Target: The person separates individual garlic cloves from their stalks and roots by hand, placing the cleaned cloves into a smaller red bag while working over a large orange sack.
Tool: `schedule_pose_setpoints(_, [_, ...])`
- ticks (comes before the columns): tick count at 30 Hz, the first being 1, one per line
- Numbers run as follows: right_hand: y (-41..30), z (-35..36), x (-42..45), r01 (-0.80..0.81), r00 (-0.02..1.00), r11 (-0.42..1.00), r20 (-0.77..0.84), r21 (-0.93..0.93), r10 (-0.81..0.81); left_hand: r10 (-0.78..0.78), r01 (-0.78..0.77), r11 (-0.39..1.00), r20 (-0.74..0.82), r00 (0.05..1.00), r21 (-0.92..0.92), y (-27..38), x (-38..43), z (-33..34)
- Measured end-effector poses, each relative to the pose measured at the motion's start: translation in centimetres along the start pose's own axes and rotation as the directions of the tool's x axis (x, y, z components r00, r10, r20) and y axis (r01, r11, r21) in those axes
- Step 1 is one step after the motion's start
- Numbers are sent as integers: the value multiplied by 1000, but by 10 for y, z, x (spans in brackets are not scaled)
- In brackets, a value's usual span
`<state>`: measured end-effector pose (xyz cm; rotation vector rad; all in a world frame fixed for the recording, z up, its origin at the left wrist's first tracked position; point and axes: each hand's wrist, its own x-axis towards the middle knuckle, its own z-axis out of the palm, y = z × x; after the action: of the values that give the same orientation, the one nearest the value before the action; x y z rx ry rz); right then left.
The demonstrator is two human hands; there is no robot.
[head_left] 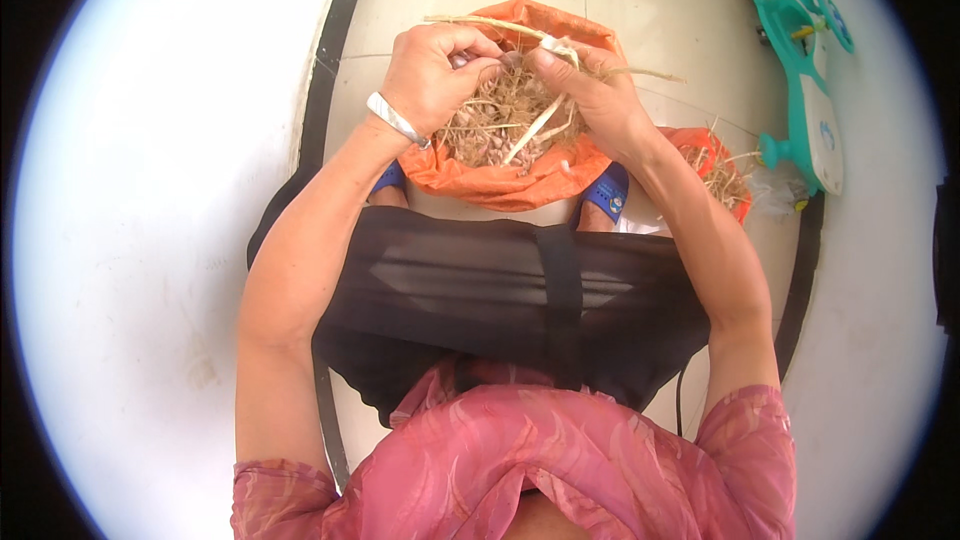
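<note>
Both hands are raised over an orange woven sack with rolled-down sides, which holds garlic cloves, dry roots and stalks. My left hand, below which a silver bracelet circles the wrist, has purplish garlic cloves in its curled fingers; thumb and forefinger pinch at something small near the other hand. My right hand grips a piece of garlic with whitish papery skin and dry stalk between thumb and fingers. A long dry stalk reaches left over the sack from there, and a pale stalk slants down below.
A second orange bag with dry stalks stands right of the sack, beside clear plastic. A teal and white ride-on toy is by the right wall. Blue slippers flank the sack on the tiled floor.
</note>
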<state>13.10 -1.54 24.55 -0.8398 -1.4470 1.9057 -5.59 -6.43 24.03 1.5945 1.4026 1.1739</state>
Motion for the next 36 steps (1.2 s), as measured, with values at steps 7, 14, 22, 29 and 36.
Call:
schedule_pose_setpoints(7, [-1,3,4,33,998,999,46,-42,-31,91,-90,996,-82,992,16,-9,3,9])
schedule_pose_setpoints(14, [-1,-3,7,-53,996,977,-62,206,67,-363,261,822,-113,925,-506,8,1,16])
schedule_pose_setpoints(22, [18,-1,12,-87,993,963,-54,256,104,-373,297,741,-1,928,-603,5,6,28])
schedule_pose_setpoints(29, [14,-1,7,-6,1000,981,19,193,2,-289,216,770,-26,957,-601,4,8,35])
schedule_pose_setpoints(36, [15,6,6,20,999,990,-39,140,-15,-314,282,677,80,946,-679,3,3,34])
